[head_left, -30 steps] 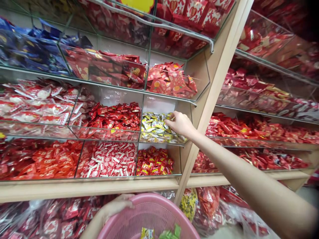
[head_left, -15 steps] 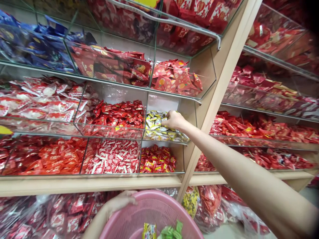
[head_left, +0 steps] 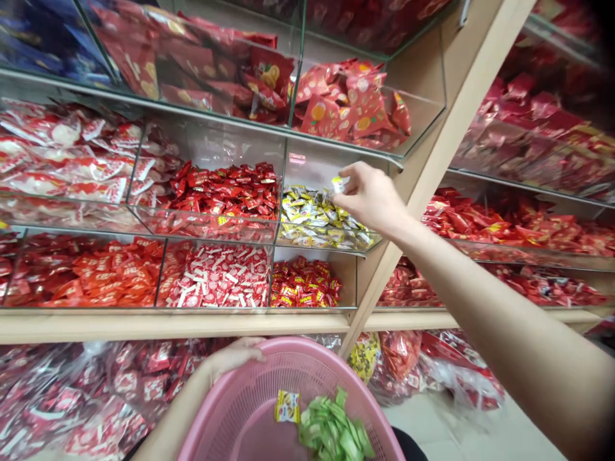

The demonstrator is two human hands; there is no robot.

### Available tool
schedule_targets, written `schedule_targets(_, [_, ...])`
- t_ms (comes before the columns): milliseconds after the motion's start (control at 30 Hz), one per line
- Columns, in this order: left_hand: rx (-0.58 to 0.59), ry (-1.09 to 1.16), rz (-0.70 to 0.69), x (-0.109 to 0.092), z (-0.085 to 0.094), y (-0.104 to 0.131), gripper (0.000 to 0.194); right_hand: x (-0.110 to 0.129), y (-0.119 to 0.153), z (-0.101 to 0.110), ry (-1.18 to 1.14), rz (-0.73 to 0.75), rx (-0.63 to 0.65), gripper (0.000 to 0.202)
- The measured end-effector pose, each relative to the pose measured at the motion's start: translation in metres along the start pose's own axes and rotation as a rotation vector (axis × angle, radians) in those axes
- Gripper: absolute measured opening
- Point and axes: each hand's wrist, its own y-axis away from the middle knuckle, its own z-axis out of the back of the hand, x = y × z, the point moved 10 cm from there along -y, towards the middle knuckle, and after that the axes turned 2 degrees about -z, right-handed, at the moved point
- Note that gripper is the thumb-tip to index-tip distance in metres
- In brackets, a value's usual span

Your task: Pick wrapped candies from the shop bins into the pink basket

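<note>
My right hand (head_left: 372,195) is raised just above the bin of yellow-and-white wrapped candies (head_left: 317,214), its fingers pinching one small wrapped candy (head_left: 337,184). Low in the view, my left hand (head_left: 237,354) grips the rim of a pink plastic basket (head_left: 218,419), fingers curled over the edge. Inside the basket lie a yellow candy packet (head_left: 287,406) and a heap of green wrapped candies (head_left: 334,429). Left of the yellow-and-white candies, behind a clear divider, sit small red wrapped candies (head_left: 230,192).
Clear-fronted shelf bins hold red packets (head_left: 346,105), red-and-white candies (head_left: 223,275) and red-and-yellow candies (head_left: 305,283). A slanting wooden upright (head_left: 432,153) stands right of the bins. Below the shelf are bulging plastic bags of sweets (head_left: 398,358) on the floor.
My right hand has lifted up out of the yellow-and-white candies with one candy in its fingers. The view has shifted, showing more of the basket's inside.
</note>
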Motion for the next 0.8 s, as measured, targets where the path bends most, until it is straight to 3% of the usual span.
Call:
schedule_targets(100, [0.024,-0.017,-0.003,-0.003,-0.004,0.001,0.041,0.031,0.06,0.023,-0.197,0.2,-0.02,0.041])
schedule_targets(167, [0.039,-0.017,-0.007,-0.005,-0.006,0.002,0.043,0.034,0.109,0.003,-0.274,0.209,0.113,0.039])
schedule_targets(233, [0.048,-0.009,-0.004,-0.005,-0.009,0.001,0.044,0.032,0.163,-0.041,-0.313,0.244,0.293,0.043])
schedule_targets(300, [0.045,-0.008,0.001,-0.004,-0.009,0.0,0.043,0.022,0.216,-0.104,-0.312,0.254,0.531,0.048])
schedule_targets(400, [0.025,-0.017,0.016,-0.001,-0.007,-0.001,0.041,-0.004,0.279,-0.193,-0.123,0.274,0.829,0.045])
schedule_targets(467, [0.02,-0.007,0.027,0.002,-0.005,-0.002,0.041,-0.018,0.302,-0.231,0.003,0.303,0.906,0.043])
schedule_targets(533, [0.021,0.008,0.033,0.004,-0.004,-0.002,0.041,-0.026,0.312,-0.25,0.085,0.336,0.907,0.042])
schedule_targets(800, [0.013,0.015,0.02,0.002,-0.004,-0.001,0.04,-0.021,0.324,-0.266,0.18,0.438,0.861,0.053])
